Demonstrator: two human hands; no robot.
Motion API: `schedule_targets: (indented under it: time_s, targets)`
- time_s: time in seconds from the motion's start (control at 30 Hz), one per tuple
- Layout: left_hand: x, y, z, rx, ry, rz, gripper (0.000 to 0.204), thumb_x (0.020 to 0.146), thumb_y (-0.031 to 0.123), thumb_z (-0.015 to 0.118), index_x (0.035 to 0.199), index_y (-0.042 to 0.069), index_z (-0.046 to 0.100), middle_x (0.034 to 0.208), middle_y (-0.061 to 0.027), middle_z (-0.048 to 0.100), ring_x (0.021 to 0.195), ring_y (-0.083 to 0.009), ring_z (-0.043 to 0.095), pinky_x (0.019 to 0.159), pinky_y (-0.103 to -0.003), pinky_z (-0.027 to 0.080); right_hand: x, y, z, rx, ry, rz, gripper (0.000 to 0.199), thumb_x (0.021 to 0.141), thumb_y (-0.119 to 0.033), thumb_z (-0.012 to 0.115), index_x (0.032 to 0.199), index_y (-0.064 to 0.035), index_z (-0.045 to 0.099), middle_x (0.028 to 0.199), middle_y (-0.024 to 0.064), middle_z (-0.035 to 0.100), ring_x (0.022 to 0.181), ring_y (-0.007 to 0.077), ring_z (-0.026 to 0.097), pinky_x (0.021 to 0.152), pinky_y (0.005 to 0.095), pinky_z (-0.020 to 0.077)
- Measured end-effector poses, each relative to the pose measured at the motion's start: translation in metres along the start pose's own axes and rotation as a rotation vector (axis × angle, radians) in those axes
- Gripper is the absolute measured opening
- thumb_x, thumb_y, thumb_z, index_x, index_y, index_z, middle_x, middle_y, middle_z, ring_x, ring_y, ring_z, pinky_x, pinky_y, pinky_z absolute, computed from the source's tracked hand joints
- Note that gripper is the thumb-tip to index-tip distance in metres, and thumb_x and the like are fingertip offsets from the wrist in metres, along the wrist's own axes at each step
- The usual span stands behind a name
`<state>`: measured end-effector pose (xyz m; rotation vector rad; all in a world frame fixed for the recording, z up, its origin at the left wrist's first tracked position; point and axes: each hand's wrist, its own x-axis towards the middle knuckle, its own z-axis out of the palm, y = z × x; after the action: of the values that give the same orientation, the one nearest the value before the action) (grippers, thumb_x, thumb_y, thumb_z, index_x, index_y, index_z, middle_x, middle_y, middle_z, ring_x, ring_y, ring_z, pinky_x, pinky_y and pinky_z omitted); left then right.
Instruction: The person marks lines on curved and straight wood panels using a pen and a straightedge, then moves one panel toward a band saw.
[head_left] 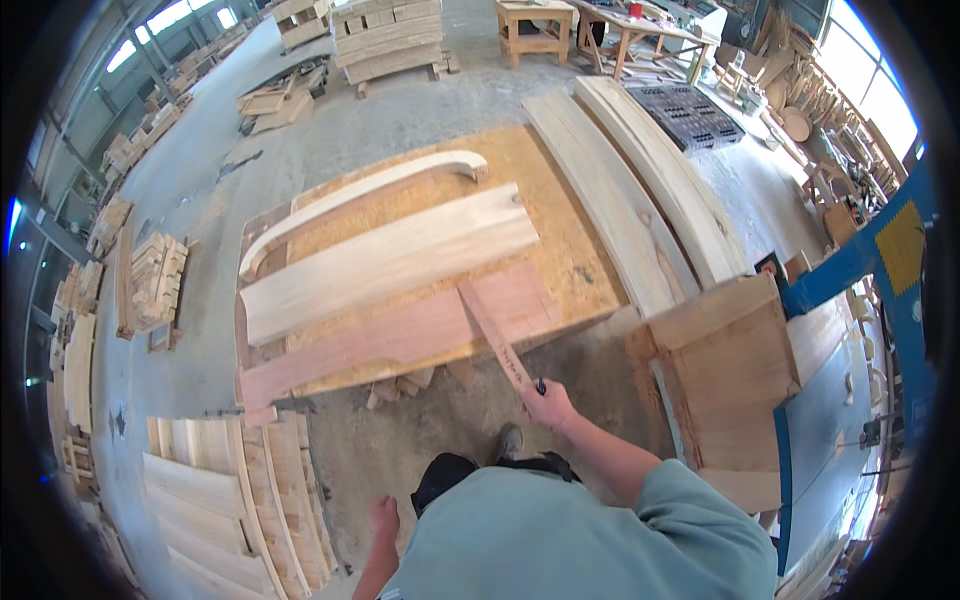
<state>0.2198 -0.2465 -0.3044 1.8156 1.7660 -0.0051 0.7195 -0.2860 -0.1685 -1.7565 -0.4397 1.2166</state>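
Observation:
My right hand (548, 403) is closed on the near end of a narrow wooden strip (497, 338) with handwriting along it. A black pen (541, 386) also pokes out of that hand. The strip's far end reaches over a reddish, shaped board (400, 335) on the worktable (575, 250). Behind that board lie a wide pale plank (390, 262) and a curved wooden piece (370, 185) with a hooked right end. My left hand (383, 515) hangs low beside my body with its fingers curled, touching none of the boards.
Two long planks (625, 195) lie right of the table. A wooden box-like piece (725, 380) stands by a blue machine (830, 430) at the right. Stacked slats (235, 500) sit at lower left. Farther off are a black pallet (685, 115) and a lumber stack (390, 40).

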Motion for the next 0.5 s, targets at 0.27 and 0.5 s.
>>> schedule_targets:
  time_s: [0.27,0.5]
  targets:
    - [0.189,0.243,-0.079,-0.037,0.153,0.584,0.033,0.091,0.027,0.064,0.110,0.000,0.069,0.106,-0.0251,0.068,0.103,-0.0444,0.063,0.088,-0.051,0.050,0.059,-0.036,0.022,-0.119,-0.018,-0.052,0.034,0.099,-0.032,0.062,0.085,-0.0013,0.062,0.069,0.0059,0.065,0.058,0.0126,0.062,0.051,0.0303,0.0504]
    - [0.245,0.409,-0.064,0.058,-0.167,0.830,0.039,0.093,0.027,0.064,0.121,0.000,0.064,0.118,-0.0264,0.064,0.110,-0.0450,0.060,0.095,-0.051,0.048,0.061,-0.032,0.002,-0.070,0.067,0.013,0.039,0.101,-0.036,0.060,0.085,-0.0014,0.064,0.068,0.0067,0.067,0.058,0.0146,0.063,0.055,0.0322,0.0523]
